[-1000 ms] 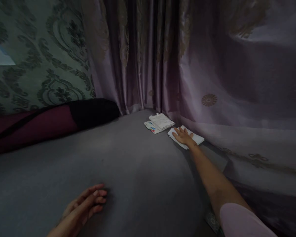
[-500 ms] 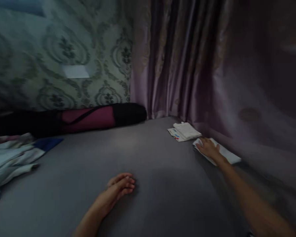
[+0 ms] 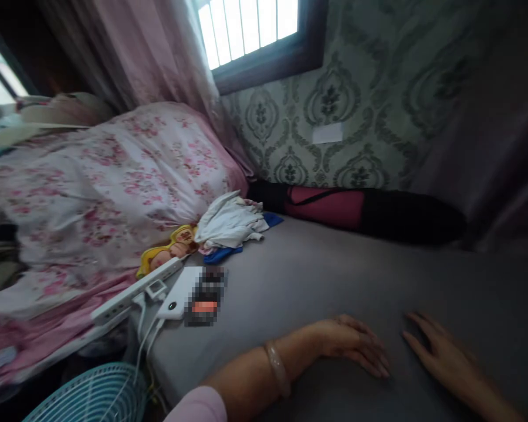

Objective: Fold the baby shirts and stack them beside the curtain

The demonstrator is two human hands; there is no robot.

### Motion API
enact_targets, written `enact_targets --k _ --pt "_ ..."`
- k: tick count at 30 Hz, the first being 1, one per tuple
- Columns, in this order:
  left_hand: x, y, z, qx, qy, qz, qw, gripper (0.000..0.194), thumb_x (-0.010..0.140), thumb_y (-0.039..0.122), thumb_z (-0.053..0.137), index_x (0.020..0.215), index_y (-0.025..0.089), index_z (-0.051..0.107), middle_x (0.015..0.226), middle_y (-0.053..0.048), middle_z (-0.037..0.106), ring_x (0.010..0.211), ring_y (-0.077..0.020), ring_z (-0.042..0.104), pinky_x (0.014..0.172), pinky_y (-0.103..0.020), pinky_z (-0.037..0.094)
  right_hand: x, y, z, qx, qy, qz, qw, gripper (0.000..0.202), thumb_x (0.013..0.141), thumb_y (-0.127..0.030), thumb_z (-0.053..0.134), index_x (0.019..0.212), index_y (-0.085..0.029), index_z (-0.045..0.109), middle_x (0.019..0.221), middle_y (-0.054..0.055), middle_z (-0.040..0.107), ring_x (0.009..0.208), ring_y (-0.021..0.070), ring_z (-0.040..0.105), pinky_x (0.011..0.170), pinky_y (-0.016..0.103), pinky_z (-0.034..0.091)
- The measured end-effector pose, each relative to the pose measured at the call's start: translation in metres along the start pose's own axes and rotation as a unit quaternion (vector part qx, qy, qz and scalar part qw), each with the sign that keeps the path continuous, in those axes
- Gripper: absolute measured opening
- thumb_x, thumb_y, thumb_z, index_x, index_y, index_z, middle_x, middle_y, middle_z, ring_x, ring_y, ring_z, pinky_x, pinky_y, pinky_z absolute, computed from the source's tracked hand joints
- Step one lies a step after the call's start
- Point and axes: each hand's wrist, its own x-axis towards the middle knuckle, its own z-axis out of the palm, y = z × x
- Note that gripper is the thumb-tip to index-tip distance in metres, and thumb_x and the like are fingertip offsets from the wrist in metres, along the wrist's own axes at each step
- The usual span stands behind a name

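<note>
My left hand [image 3: 354, 346] hovers over or rests on the grey sheet [image 3: 308, 281]; I cannot tell whether it touches. Its fingers are stretched out and slightly bent, holding nothing, and a pale bangle [image 3: 278, 369] circles the wrist. To its right, my right hand [image 3: 446, 357] is also empty, with thumb and fingers apart. A crumpled pile of light clothes [image 3: 231, 220] with blue fabric lies farther off to the left. The folded cloths are out of view.
A power strip [image 3: 136, 293] with plugs and a white device [image 3: 182, 293] lie at the left edge, beside a blurred-out item. Below is a blue plastic basket [image 3: 92, 395]. A long black and maroon bag [image 3: 330, 208] lies along the wall. Floral bedding [image 3: 114, 170] is heaped at left.
The view has swung left, bringing the clothes pile, bedding and window into sight. My right hand has left the folded white cloth and is now near my left hand.
</note>
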Motion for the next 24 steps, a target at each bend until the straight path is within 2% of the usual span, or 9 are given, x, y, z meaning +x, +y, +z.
enact_targets --k 3,6,11,16,18,19,20,24 --pt "-0.009 0.008 -0.021 0.052 0.01 -0.034 0.998 0.018 0.075 0.031 0.065 0.08 0.015 0.06 0.069 -0.009 0.066 0.063 -0.0187 0.066 0.073 -0.04 0.05 0.009 -0.043 0.019 0.035 -0.047 -0.044 0.997 0.062 0.079 -0.059 0.036 0.118 -0.02 0.063 0.133 0.016 0.056 0.123 0.0336 0.052 0.099 0.05 0.044" --pt "-0.039 0.029 -0.04 0.101 0.067 -0.036 0.992 0.022 0.075 0.034 0.066 0.08 0.015 0.057 0.066 -0.005 0.065 0.06 -0.0156 0.064 0.066 -0.033 0.05 0.008 -0.071 0.025 0.025 -0.045 -0.052 0.997 0.063 0.081 -0.061 0.031 0.119 -0.023 0.062 0.135 0.015 0.054 0.127 0.0341 0.047 0.1 0.055 0.041" --pt "-0.114 0.073 -0.082 0.132 0.231 0.019 0.964 0.026 0.074 0.035 0.069 0.083 0.013 0.058 0.073 -0.004 0.066 0.061 -0.011 0.062 0.064 -0.025 0.048 0.001 -0.087 0.026 -0.007 -0.027 -0.06 0.998 0.065 0.083 -0.059 0.023 0.12 -0.02 0.06 0.137 0.015 0.052 0.129 0.0346 0.045 0.101 0.058 0.037" --pt "-0.196 0.114 -0.127 0.177 0.38 0.109 0.901 0.031 0.075 0.037 0.069 0.09 0.011 0.061 0.081 -0.007 0.067 0.066 -0.0139 0.064 0.063 -0.026 0.048 -0.002 -0.094 0.022 -0.019 -0.007 -0.071 0.997 0.067 0.082 -0.056 0.019 0.119 -0.018 0.06 0.134 0.017 0.055 0.125 0.0359 0.048 0.099 0.058 0.037" --pt "-0.225 0.132 -0.142 0.203 0.47 0.139 0.848 0.026 0.078 0.034 0.065 0.088 0.01 0.062 0.081 -0.008 0.068 0.065 -0.0129 0.063 0.062 -0.025 0.046 -0.003 -0.097 0.02 -0.022 -0.005 -0.073 0.997 0.066 0.082 -0.056 0.019 0.119 -0.019 0.06 0.133 0.016 0.055 0.125 0.0355 0.048 0.1 0.058 0.037" --pt "-0.238 0.141 -0.149 0.225 0.531 0.151 0.803 0.024 0.081 0.031 0.063 0.09 0.01 0.063 0.082 -0.008 0.069 0.065 -0.012 0.063 0.061 -0.024 0.045 -0.003 -0.098 0.019 -0.022 -0.005 -0.074 0.997 0.065 0.082 -0.055 0.019 0.12 -0.02 0.059 0.133 0.016 0.055 0.125 0.0353 0.048 0.1 0.057 0.036" --pt "-0.25 0.15 -0.156 0.244 0.614 0.15 0.736 0.02 0.081 0.027 0.062 0.089 0.009 0.063 0.078 -0.007 0.068 0.061 -0.0111 0.061 0.06 -0.023 0.044 -0.003 -0.099 0.018 -0.022 -0.005 -0.073 0.997 0.065 0.082 -0.055 0.02 0.12 -0.02 0.059 0.133 0.016 0.055 0.125 0.0351 0.048 0.1 0.057 0.036" --pt "-0.284 0.176 -0.179 0.264 0.73 0.139 0.615 0.019 0.081 0.01 0.055 0.098 0.003 0.061 0.073 -0.005 0.065 0.067 -0.0128 0.06 0.062 -0.024 0.042 -0.004 -0.102 0.017 -0.017 -0.007 -0.071 0.997 0.063 0.08 -0.053 0.023 0.119 -0.02 0.06 0.131 0.016 0.056 0.125 0.0351 0.048 0.099 0.058 0.036"
